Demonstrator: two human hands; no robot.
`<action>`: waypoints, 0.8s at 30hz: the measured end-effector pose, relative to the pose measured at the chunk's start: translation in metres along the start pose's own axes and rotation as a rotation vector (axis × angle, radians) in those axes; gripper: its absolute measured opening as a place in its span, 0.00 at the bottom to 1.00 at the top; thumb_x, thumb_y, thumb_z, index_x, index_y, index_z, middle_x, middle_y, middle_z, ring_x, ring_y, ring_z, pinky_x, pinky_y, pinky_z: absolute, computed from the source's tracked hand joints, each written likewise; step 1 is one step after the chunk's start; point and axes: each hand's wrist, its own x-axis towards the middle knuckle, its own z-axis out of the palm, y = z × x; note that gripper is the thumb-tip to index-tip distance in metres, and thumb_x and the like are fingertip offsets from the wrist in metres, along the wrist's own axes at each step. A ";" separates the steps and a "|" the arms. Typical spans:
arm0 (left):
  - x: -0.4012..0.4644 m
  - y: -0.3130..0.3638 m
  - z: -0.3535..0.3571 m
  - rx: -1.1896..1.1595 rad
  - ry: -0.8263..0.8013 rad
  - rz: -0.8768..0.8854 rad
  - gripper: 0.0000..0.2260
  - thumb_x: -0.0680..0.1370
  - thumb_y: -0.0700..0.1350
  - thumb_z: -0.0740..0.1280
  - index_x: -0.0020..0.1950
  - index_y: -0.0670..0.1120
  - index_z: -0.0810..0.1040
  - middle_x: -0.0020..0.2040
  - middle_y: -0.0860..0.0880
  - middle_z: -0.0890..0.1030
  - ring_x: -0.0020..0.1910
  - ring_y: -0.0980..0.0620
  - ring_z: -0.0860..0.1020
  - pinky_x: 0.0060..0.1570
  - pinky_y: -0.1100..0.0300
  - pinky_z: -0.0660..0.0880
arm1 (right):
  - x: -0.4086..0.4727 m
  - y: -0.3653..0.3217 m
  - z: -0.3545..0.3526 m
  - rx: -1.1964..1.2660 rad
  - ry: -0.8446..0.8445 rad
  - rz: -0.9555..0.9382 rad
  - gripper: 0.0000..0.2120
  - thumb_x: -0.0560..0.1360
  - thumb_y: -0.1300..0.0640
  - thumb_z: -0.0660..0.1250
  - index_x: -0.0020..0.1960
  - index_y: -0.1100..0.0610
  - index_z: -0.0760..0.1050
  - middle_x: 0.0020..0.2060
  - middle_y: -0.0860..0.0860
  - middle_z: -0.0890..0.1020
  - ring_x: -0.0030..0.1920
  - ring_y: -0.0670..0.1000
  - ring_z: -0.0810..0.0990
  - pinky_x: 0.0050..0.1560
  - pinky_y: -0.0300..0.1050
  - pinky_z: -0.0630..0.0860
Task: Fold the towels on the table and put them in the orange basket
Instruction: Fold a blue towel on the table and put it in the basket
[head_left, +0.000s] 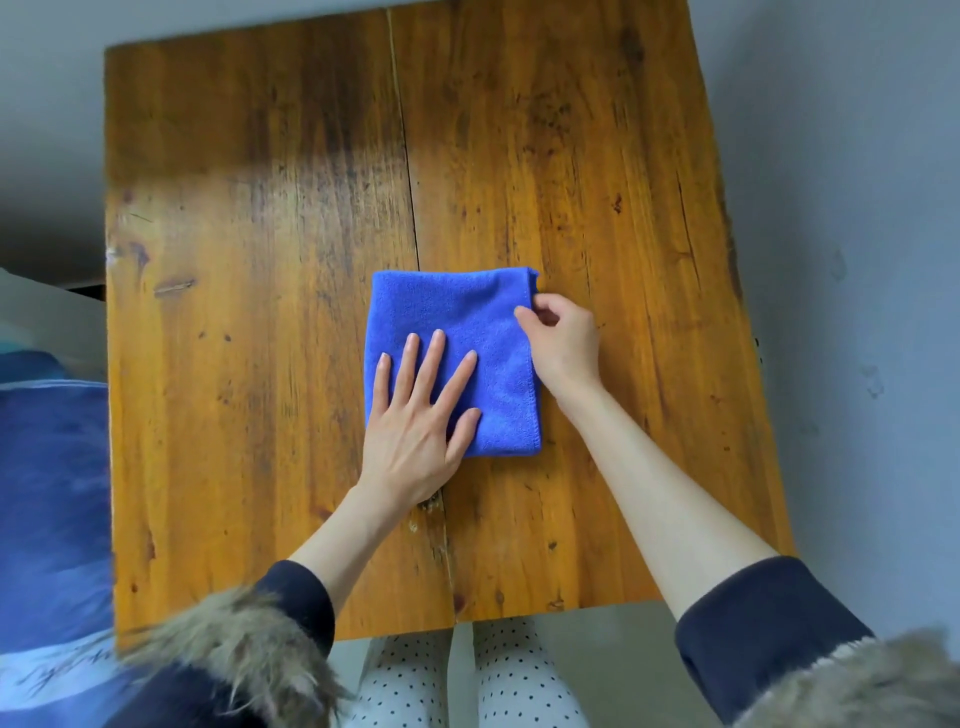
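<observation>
Blue towel (457, 332) folded into a rough square, lying flat near the middle of the wooden bench (249, 260), a little toward the near edge and just right of the long crack running down the boards. Left hand (415, 441) spread palm-down on the towel's near left part, fingers (436, 358) straight and fanned, pressing the cloth flat, heel of the palm off the towel's near edge and onto the wood. Right hand (563, 338) at the towel's right edge, near the far right corner, fingers curled, thumb and forefinger pinching the stitched hem there. Far right corner of the towel slightly raised, with layers showing. Both forearms bare, reaching in from the near side of the bench, dark sleeves (753, 623) pushed up, fur trim (234, 639) at the bottom of the view. Spotted light trousers (462, 675) below the near edge of the bench. Blue patterned fabric (52, 493) left of the bench, well apart from the towel. Grey floor (857, 260) right of the bench. No basket in view.
</observation>
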 end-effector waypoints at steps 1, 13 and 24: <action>0.000 0.000 0.000 0.002 0.005 0.000 0.25 0.79 0.58 0.51 0.75 0.53 0.59 0.77 0.46 0.57 0.76 0.43 0.53 0.74 0.45 0.48 | -0.001 0.002 0.000 0.010 0.010 0.015 0.11 0.76 0.56 0.65 0.55 0.58 0.79 0.50 0.51 0.81 0.51 0.50 0.79 0.55 0.47 0.74; 0.052 -0.026 -0.021 -0.020 0.120 0.064 0.22 0.78 0.41 0.51 0.72 0.42 0.65 0.74 0.38 0.61 0.73 0.35 0.57 0.71 0.42 0.57 | -0.051 0.023 0.039 -0.705 0.057 -0.473 0.25 0.78 0.61 0.54 0.75 0.58 0.58 0.75 0.57 0.56 0.76 0.57 0.51 0.74 0.59 0.47; 0.063 -0.037 0.003 0.015 0.088 0.032 0.24 0.80 0.53 0.49 0.76 0.49 0.57 0.76 0.43 0.56 0.76 0.42 0.52 0.74 0.48 0.49 | -0.025 0.043 0.035 -0.721 0.027 -0.561 0.25 0.79 0.51 0.50 0.75 0.54 0.57 0.75 0.56 0.57 0.76 0.54 0.52 0.74 0.56 0.49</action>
